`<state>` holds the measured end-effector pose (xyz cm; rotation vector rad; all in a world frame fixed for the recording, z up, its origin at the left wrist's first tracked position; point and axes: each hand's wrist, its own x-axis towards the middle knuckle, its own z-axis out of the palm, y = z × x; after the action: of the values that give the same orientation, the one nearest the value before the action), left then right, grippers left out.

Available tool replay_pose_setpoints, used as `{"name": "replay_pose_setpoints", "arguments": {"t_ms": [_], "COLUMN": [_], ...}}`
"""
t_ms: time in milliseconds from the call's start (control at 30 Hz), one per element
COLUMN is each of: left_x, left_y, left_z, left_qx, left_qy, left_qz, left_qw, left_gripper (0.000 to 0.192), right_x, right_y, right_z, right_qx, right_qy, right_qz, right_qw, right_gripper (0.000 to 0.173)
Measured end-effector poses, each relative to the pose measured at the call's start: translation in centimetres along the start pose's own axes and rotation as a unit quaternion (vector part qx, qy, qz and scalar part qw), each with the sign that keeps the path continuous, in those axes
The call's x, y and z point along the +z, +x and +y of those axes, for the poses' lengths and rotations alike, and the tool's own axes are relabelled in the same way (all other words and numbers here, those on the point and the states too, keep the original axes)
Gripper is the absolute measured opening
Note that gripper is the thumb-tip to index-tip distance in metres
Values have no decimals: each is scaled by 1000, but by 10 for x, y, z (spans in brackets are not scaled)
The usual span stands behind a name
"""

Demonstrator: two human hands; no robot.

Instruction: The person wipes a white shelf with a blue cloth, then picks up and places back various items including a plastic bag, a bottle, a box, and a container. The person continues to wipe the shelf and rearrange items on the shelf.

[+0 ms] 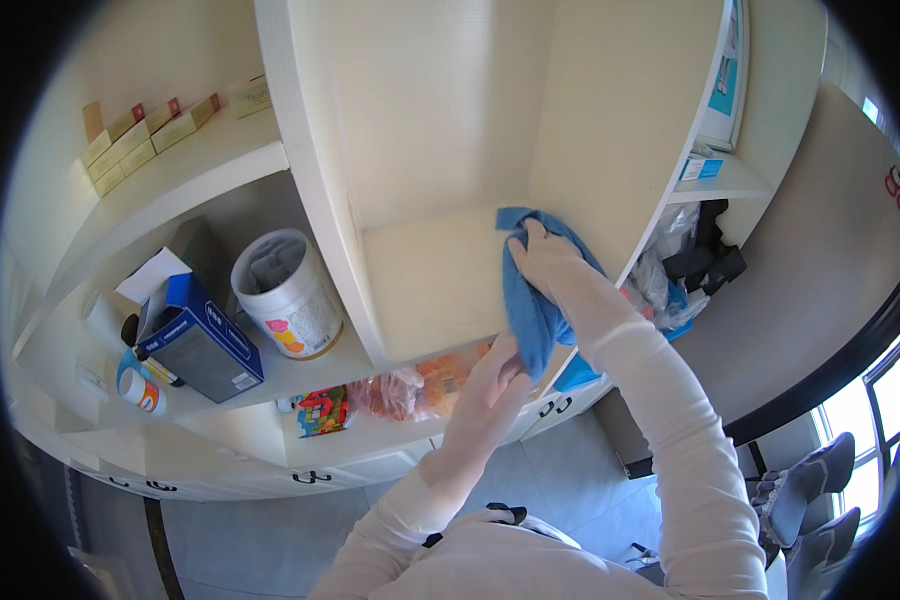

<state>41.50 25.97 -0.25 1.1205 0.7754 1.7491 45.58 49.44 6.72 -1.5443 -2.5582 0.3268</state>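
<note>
A blue cloth (pixel 534 319) lies bunched at the right side of a cream shelf compartment, its lower end hanging over the front edge. My right hand (pixel 544 259) grips the upper part of the cloth, pressing it on the shelf board (pixel 431 285) near the right side wall. Lower down, my left hand (pixel 491 386) is at the front edge of the board, against the cloth's hanging end. Its fingers are partly curled, and whether they pinch the fabric is hidden.
Left of the upright divider (pixel 319 180) stand a white tub (pixel 289 300), a blue box (pixel 202 337) and small cartons (pixel 139 146). Below lie plastic-wrapped packages (pixel 412 390). Plastic bags (pixel 664 262) fill a shelf at right. Grey chairs (pixel 806 487) stand by the window.
</note>
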Motion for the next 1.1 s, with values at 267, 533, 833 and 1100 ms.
{"name": "replay_pose_setpoints", "arguments": {"t_ms": [267, 533, 833, 1100], "left_x": [-74, -93, -93, -91], "left_y": [-35, 19, 24, 24], "left_z": [71, 83, 69, 70], "left_qx": [389, 391, 403, 378], "left_qy": [339, 446, 526, 495], "left_qz": [70, 196, 233, 239], "left_qw": [854, 781, 712, 745], "left_gripper": [34, 60, 54, 59], "right_x": [8, 48, 20, -18], "right_y": [57, 66, 54, -4], "right_z": [-32, -139, -142, -113], "right_qx": [-118, -316, -376, -419], "right_qy": [-66, 217, 158, 64], "right_qz": [72, -65, -176, -284], "right_qw": [988, 921, 896, 860], "right_gripper": [51, 44, 72, 117]}}
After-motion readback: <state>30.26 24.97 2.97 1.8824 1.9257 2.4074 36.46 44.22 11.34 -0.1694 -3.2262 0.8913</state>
